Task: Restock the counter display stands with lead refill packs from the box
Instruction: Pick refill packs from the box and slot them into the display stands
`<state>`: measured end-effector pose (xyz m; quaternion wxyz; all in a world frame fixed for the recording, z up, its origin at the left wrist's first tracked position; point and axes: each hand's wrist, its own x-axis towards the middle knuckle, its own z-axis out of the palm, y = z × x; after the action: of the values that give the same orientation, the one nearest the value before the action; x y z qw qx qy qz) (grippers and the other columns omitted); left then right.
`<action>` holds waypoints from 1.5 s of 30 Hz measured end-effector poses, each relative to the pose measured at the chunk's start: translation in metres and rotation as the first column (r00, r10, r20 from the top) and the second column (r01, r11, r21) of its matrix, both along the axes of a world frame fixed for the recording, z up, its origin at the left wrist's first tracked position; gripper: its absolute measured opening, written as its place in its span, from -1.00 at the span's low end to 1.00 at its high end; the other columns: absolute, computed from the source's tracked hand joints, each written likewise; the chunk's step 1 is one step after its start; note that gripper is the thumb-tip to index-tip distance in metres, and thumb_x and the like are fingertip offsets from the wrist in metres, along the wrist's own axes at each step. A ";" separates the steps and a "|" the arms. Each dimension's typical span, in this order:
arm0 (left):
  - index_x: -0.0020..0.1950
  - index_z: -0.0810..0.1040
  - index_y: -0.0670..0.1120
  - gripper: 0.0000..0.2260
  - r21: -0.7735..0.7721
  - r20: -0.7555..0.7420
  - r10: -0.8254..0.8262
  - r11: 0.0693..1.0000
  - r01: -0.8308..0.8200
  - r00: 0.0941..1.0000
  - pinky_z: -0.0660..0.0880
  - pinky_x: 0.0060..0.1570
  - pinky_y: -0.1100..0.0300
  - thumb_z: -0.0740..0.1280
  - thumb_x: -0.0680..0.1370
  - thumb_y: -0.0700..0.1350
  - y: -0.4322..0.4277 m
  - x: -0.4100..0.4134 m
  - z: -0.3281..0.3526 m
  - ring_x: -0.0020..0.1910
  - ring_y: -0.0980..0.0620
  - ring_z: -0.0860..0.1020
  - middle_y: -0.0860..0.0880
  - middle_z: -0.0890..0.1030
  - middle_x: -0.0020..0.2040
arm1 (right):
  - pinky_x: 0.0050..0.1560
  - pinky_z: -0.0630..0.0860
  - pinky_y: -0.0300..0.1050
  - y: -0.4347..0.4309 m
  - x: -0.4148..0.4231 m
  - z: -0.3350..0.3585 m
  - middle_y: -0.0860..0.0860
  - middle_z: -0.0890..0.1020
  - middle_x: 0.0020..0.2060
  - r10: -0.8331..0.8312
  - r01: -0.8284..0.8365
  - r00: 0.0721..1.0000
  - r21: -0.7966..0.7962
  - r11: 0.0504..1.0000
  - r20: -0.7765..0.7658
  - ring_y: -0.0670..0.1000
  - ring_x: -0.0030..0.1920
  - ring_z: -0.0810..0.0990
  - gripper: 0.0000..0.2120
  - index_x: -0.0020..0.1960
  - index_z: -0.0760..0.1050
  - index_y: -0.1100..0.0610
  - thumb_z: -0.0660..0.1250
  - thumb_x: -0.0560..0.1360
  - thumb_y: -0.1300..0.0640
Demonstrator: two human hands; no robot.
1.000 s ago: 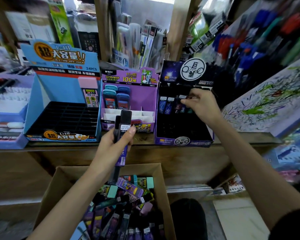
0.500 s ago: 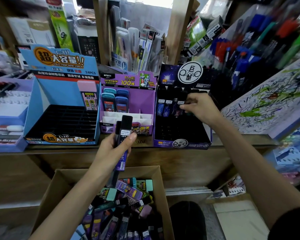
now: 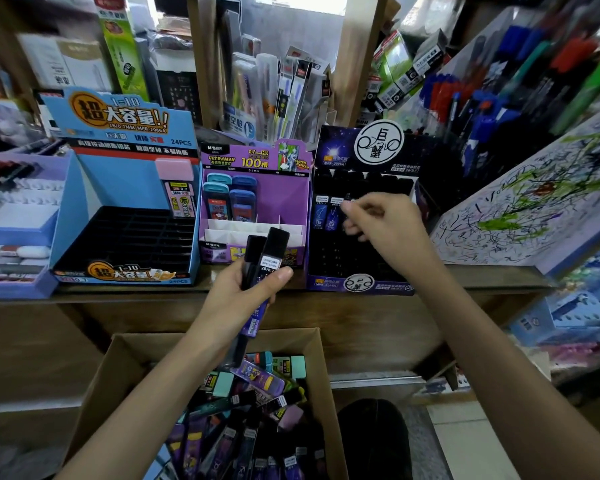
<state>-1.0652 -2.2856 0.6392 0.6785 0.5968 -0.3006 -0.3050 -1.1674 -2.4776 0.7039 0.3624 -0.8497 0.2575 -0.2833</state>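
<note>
Here, the left hand [image 3: 236,303] grips two black lead refill packs [image 3: 270,254] labelled "2B/0.7" above the open cardboard box [image 3: 128,365] of packs. The right hand [image 3: 392,233] curls its fingers at the dark stand [image 3: 360,284] marked "MPR-2078A"; whether it pinches a pack cannot be told. The purple M&G "ULTRAMAN" stand [image 3: 288,202] sits just beside.

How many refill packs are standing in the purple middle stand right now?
4, all at the back of the purple stand: two teal-capped packs on the left, two blue-capped packs beside them. Packs held in the left hand hide part of the front slots.
</note>
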 end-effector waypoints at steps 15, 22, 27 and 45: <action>-0.04 0.49 -0.13 -0.90 -0.092 -0.279 -0.066 0.995 0.042 0.958 0.34 -0.54 0.29 0.19 0.51 -0.20 -0.019 -0.007 0.000 -0.48 0.12 0.40 0.00 0.44 -0.37 | -0.24 0.58 -0.24 -0.001 -0.026 0.019 0.00 0.67 -0.26 0.137 -0.282 0.942 0.498 0.820 0.308 -0.07 -0.24 0.64 -0.94 -0.09 0.55 0.15 0.33 0.49 0.27; 0.02 0.49 -0.10 -0.89 -0.104 -0.163 -0.063 0.994 0.047 0.985 0.48 -0.33 0.26 0.18 0.59 -0.20 -0.025 -0.006 -0.004 -0.31 0.14 0.52 0.05 0.54 -0.29 | -0.16 0.58 -0.21 -0.058 -0.028 0.023 0.04 0.56 -0.19 -0.060 0.056 0.984 0.031 0.998 0.168 -0.12 -0.23 0.57 -0.92 0.00 0.51 0.13 0.34 0.51 0.24; 0.04 0.49 -0.12 -0.74 -0.120 -0.089 -0.067 0.991 0.056 0.994 0.55 -0.31 0.27 0.22 0.48 0.01 -0.021 -0.004 -0.007 -0.19 0.06 0.65 -0.01 0.67 -0.19 | -0.15 0.48 -0.37 -0.066 -0.014 0.005 -0.20 0.53 -0.20 -0.045 0.052 0.997 -0.088 0.995 0.070 -0.17 -0.21 0.55 -0.88 0.03 0.54 0.09 0.35 0.50 0.22; 0.10 0.50 -0.07 -0.80 -0.195 -0.276 -0.136 0.977 0.083 0.951 0.53 -0.17 0.37 0.24 0.50 -0.23 -0.022 -0.004 -0.011 -0.14 0.19 0.62 0.10 0.67 -0.15 | 0.00 0.57 -0.05 -0.066 0.006 -0.005 0.08 0.62 -0.14 -0.208 0.208 0.977 -0.020 0.978 -0.035 0.02 -0.12 0.59 -0.82 0.04 0.53 0.22 0.39 0.49 0.15</action>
<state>-1.0691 -2.3073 0.6279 0.7485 0.4643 -0.2577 -0.3973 -1.1611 -2.5437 0.6991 0.3189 -0.8262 0.3493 -0.3061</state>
